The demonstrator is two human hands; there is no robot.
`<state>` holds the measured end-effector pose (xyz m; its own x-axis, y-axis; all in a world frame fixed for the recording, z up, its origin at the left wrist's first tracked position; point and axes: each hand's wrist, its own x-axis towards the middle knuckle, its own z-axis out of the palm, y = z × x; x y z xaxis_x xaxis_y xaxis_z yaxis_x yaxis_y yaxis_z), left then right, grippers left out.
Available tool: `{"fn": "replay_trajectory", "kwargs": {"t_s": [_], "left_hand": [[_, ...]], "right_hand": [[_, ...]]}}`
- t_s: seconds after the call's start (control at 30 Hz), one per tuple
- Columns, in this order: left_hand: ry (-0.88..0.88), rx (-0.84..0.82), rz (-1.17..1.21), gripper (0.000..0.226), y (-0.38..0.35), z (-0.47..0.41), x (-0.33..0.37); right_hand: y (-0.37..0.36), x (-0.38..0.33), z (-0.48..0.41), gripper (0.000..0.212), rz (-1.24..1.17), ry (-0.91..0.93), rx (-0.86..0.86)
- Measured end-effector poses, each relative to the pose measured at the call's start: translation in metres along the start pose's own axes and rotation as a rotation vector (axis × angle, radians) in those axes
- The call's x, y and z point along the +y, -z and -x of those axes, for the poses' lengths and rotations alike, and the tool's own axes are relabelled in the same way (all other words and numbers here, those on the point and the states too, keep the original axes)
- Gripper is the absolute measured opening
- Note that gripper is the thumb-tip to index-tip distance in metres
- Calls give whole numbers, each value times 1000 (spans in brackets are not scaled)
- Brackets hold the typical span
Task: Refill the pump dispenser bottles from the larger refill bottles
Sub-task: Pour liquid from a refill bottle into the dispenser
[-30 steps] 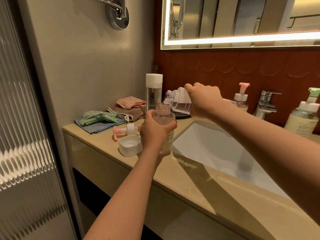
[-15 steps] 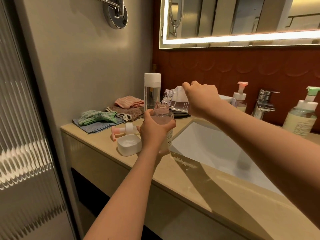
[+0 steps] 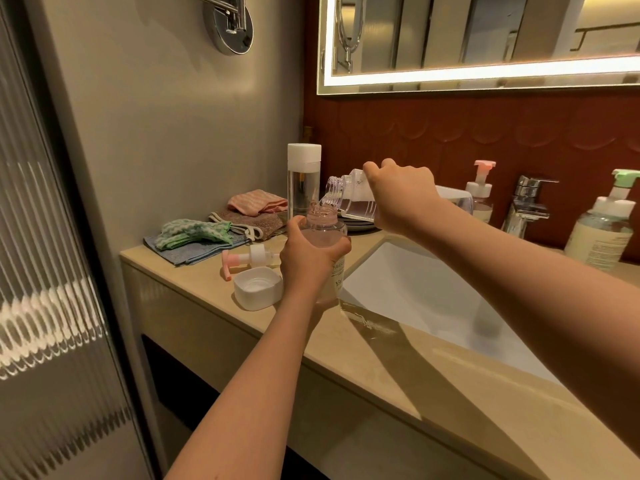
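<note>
Dispenser bottle [image 3: 323,233], clear with a pink tint, stands uncapped on the beige counter [image 3: 381,358] at the near left corner of the sink [image 3: 433,292]. The left hand [image 3: 308,261] wraps around its body, so its fill level cannot be told. The right hand [image 3: 401,195] grips the refill bottle [image 3: 353,199], tipped almost level, with its ribbed neck angled down at the dispenser's open mouth. Clear liquid lies along the refill bottle's lower side.

A pink pump head [image 3: 247,259] lies on its side just left of the dispenser, beside an upturned white cap [image 3: 258,287]. A tall clear bottle [image 3: 304,181] with a white lid stands behind, holding clear liquid. Folded cloths [image 3: 194,233] are piled at the counter's left end. Behind the sink, a pink-topped pump bottle [image 3: 479,195] and a green-topped pump bottle [image 3: 606,230] flank the faucet [image 3: 528,206].
</note>
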<state>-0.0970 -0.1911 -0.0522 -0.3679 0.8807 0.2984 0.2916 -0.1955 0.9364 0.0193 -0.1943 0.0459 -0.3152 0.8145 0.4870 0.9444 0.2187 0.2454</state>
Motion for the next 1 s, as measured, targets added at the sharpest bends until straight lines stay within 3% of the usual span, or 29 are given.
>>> {"fn": "replay_trajectory", "kwargs": {"t_s": [1.0], "left_hand": [[-17, -10, -6, 80, 1, 4, 3]], "right_hand": [[2, -2, 1, 48, -10, -9, -23]]}}
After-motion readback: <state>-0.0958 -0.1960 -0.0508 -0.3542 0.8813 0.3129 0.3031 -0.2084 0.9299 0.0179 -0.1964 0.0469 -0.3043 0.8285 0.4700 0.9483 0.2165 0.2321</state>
